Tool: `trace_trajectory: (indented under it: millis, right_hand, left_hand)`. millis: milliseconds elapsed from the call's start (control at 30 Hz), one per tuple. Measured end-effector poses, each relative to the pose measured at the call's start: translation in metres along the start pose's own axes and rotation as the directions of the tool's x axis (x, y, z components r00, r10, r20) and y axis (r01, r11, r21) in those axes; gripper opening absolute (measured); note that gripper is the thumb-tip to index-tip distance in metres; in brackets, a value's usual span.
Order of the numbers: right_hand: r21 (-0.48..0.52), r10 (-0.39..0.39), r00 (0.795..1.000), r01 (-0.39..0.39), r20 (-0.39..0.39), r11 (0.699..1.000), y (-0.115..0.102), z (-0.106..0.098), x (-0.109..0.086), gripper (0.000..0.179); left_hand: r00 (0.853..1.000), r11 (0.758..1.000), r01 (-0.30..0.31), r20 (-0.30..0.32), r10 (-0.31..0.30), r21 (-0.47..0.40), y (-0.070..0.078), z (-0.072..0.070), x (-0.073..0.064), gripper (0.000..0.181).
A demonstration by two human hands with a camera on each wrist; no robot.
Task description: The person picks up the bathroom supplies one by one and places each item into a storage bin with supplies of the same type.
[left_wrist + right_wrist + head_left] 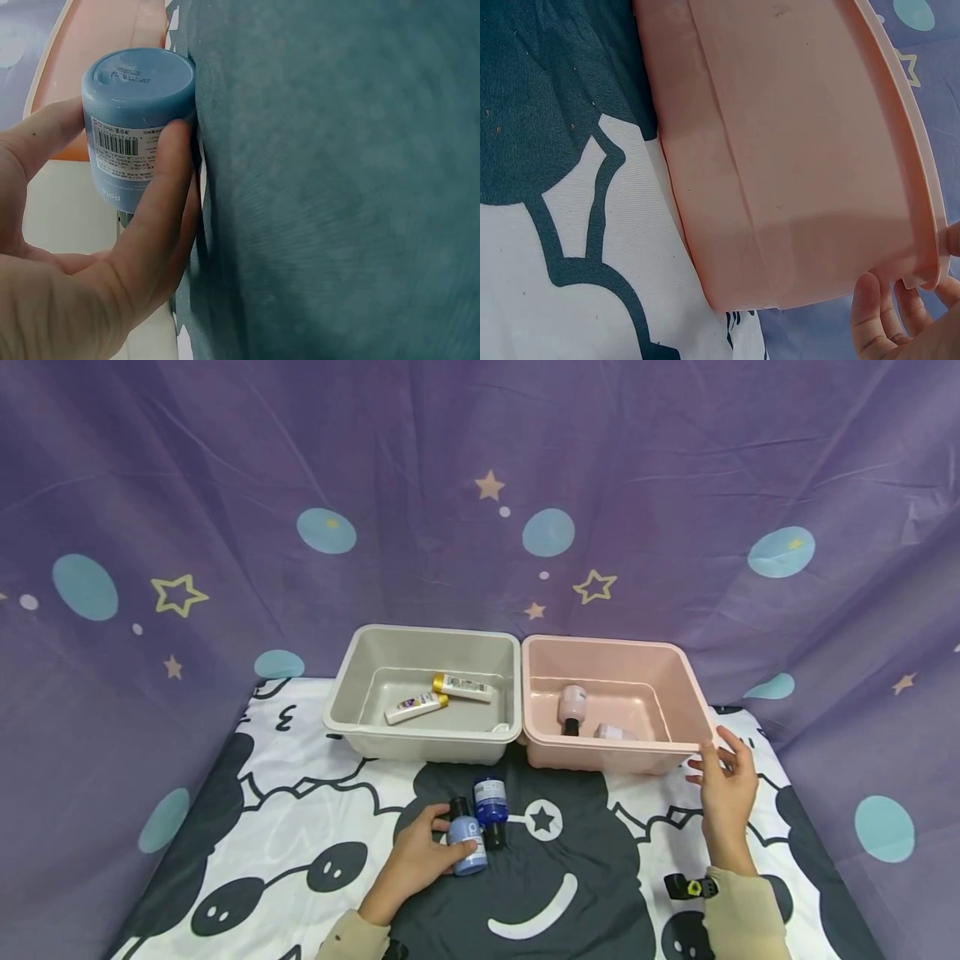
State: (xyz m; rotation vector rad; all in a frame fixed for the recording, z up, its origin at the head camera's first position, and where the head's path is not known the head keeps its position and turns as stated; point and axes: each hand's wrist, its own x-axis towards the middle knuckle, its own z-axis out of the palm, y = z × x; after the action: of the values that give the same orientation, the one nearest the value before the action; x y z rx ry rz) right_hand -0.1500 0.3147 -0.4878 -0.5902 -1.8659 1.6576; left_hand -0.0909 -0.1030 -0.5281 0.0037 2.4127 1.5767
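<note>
With the left hand [420,856], grips a light blue bottle [466,832] at the patterned cloth [600,847], just beside a dark blue bottle [491,802] and in front of the gray bin [427,747], and with the right hand [727,793] pinches the near right corner of the pink bin [600,757].

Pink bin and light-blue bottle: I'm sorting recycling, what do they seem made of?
Pink bin: probably moulded plastic, satiny; wall and rim look like one piece.
Light-blue bottle: glossy, its base catching light; plastic or glass, I can't tell.
</note>
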Motion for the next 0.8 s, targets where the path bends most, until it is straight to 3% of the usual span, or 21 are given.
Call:
trace_trajectory:
  millis: [300, 600, 800]
  right_hand:
    - [-0.011, 0.0, 1.0, 0.0, -0.002, 1.0, 0.0, 0.001, 0.0, 0.042]
    - [-0.026, -0.001, 1.0, 0.001, 0.001, 1.0, 0.0, 0.001, 0.0, 0.043]
    - [-0.011, -0.001, 1.0, 0.001, 0.001, 1.0, -0.001, 0.0, -0.001, 0.043]
  left_hand:
    - [1.0, 0.991, 0.029, 0.008, -0.028, -0.127, -0.002, -0.002, 0.0, 0.079]
    - [0.998, 0.958, 0.063, 0.041, -0.054, -0.279, -0.007, -0.008, -0.002, 0.079]
    - [0.997, 0.931, 0.077, 0.053, -0.062, -0.357, 0.0, -0.012, -0.004, 0.077]
